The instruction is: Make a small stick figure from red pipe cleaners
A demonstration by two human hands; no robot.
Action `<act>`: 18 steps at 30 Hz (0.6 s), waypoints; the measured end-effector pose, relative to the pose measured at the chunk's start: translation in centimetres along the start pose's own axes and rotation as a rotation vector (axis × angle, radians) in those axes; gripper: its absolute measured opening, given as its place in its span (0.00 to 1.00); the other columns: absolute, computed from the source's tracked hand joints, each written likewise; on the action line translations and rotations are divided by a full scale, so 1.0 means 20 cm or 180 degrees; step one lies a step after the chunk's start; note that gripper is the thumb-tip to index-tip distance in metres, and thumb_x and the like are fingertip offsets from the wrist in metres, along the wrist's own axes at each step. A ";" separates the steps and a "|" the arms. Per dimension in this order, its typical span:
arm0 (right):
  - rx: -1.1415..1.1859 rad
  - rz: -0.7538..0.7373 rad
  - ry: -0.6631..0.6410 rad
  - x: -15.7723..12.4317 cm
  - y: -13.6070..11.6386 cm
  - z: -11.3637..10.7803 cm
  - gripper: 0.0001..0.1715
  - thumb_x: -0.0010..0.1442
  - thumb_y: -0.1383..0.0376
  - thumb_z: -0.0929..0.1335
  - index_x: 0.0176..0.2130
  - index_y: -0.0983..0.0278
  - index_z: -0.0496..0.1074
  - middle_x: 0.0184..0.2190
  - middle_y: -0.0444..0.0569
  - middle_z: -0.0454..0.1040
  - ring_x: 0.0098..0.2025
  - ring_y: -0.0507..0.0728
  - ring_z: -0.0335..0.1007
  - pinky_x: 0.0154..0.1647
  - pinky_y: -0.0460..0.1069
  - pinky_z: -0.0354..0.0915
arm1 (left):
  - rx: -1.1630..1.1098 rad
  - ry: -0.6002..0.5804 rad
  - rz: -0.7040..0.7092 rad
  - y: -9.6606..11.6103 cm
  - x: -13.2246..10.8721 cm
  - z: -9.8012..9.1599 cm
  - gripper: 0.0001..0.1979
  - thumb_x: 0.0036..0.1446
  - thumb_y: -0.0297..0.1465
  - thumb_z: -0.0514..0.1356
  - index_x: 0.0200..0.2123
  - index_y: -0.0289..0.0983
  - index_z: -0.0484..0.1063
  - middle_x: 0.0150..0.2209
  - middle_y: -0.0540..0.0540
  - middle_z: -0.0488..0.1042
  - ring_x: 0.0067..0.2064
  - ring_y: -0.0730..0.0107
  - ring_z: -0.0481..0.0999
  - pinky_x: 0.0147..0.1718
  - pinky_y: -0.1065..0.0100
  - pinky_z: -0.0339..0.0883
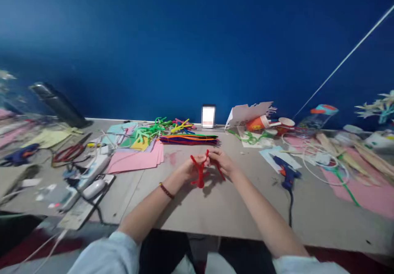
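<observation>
A red pipe cleaner figure [200, 175] with several bent arms hangs just above the table between my two hands. My left hand [191, 167] is closed around its upper left part, with a beaded bracelet on that wrist. From the other side, my right hand [222, 162] pinches a red strand near the top, and another red end slants down below its fingers. The fingertips of both hands nearly meet and partly hide the figure. Behind them lies a bundle of coloured pipe cleaners [188, 139], with a heap of bent green ones [150, 130] to its left.
Pink paper sheets [137, 159] lie to the left, near a white power strip [89, 175]. On the right are a blue glue gun [286, 173] with its cord, an orange paper cup [257, 123] and coiled white wire [326, 163]. A dark bottle [60, 103] leans at far left.
</observation>
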State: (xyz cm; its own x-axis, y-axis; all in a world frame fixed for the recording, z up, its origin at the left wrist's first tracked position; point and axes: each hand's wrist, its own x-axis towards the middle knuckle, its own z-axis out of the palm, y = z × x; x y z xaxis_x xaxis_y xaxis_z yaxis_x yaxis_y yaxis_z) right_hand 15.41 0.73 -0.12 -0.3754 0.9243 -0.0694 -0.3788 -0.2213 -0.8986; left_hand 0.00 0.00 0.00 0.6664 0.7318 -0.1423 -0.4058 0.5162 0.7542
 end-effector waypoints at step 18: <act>0.0052 -0.0904 0.1562 0.09 0.06 -0.03 0.20 0.38 0.53 0.76 0.24 0.64 0.70 0.21 0.41 0.71 0.24 0.50 0.70 0.29 0.48 0.70 | 0.2159 0.1651 0.1967 -0.02 0.04 0.02 0.24 0.45 0.35 0.68 0.46 0.40 0.66 0.41 0.45 0.73 0.39 0.67 0.74 0.38 0.66 0.65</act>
State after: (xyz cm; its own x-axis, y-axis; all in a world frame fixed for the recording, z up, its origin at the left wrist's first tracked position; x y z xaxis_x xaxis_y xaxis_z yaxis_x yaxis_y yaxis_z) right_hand 14.73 2.26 -1.59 0.1788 0.9836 -0.0226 -0.4220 0.0560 -0.9049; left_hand 0.85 0.18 -0.12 0.0489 0.9662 0.2532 -0.0419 -0.2513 0.9670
